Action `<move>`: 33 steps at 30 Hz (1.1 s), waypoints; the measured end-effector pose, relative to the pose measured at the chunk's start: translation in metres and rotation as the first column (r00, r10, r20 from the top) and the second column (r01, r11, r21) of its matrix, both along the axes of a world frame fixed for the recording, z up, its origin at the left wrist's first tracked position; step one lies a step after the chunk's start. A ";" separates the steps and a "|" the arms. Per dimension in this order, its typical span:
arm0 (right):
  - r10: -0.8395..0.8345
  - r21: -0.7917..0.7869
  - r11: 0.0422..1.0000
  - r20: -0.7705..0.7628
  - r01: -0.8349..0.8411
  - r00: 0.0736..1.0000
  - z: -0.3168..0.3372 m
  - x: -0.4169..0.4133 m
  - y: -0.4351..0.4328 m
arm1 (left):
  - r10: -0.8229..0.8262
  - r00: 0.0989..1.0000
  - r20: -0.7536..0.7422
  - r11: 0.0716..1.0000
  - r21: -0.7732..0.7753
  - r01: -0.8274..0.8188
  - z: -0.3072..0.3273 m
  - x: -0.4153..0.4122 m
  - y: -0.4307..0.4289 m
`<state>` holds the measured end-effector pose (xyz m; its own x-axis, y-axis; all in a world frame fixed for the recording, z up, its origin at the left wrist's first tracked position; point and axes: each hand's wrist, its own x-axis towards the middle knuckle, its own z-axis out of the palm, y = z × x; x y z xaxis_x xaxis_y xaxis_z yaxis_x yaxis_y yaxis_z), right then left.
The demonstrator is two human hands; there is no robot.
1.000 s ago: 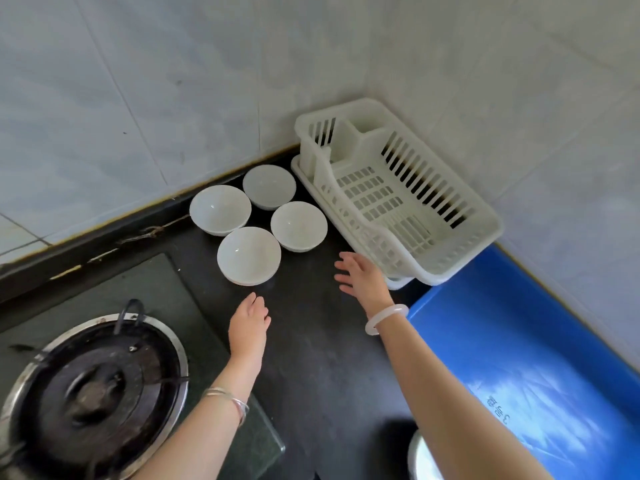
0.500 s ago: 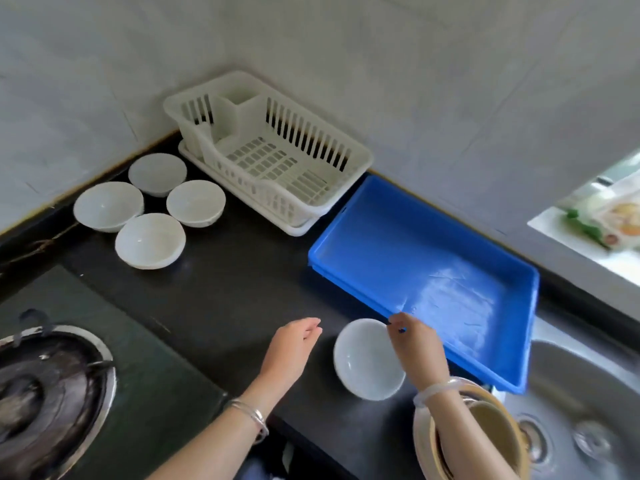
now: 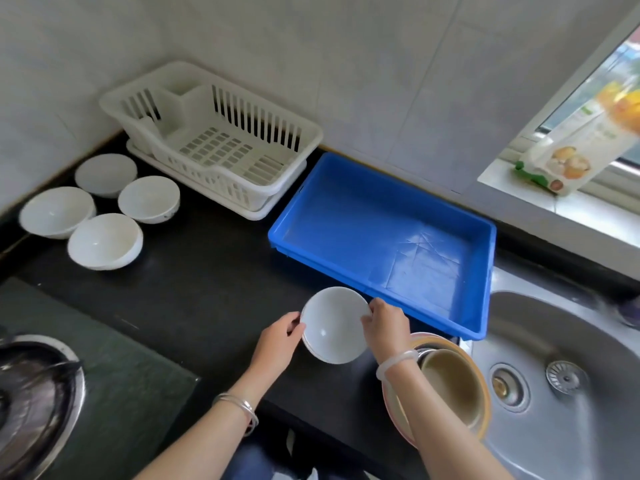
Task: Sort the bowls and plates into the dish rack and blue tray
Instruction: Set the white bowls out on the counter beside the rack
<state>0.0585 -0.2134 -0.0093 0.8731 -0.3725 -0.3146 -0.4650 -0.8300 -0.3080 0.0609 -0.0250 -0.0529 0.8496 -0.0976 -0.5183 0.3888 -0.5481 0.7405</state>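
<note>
A white bowl [image 3: 334,323] sits near the counter's front edge, just in front of the blue tray [image 3: 381,223]. My left hand [image 3: 277,336] grips its left rim and my right hand [image 3: 384,322] grips its right rim. The bowl seems to top a small stack. Several more white bowls [image 3: 104,240] stand grouped at the far left. The white dish rack [image 3: 214,143] stands in the corner, with nothing in it. The blue tray holds nothing. Under my right forearm lies a stack of beige plates and bowls [image 3: 450,386].
A gas burner [image 3: 31,396] on a dark glass hob sits at the lower left. A steel sink [image 3: 561,368] is at the right. A printed bag [image 3: 568,143] leans on the window sill. Bare black counter [image 3: 194,271] lies between the bowls and tray.
The view swung right from the far-left bowls to the tray and sink. My right hand took the near bowl's rim first; now my left hand holds its other side too.
</note>
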 end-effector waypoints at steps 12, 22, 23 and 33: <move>-0.084 0.138 0.988 0.062 0.075 0.995 0.021 -0.001 -0.022 | 0.156 0.959 -0.234 0.917 -0.327 -0.229 0.001 0.002 -0.003; -0.215 0.391 0.909 0.145 0.144 0.966 0.036 0.005 -0.021 | 0.275 0.928 -0.250 0.868 -0.352 -0.352 0.006 0.007 0.010; -0.211 0.407 0.904 0.153 0.132 0.965 0.037 0.009 -0.018 | 0.300 0.924 -0.235 0.864 -0.343 -0.368 0.007 0.007 0.017; -0.113 0.552 0.833 0.127 0.025 0.985 0.028 0.069 0.051 | 0.653 0.736 -0.180 0.660 -0.342 -0.669 0.020 0.015 0.114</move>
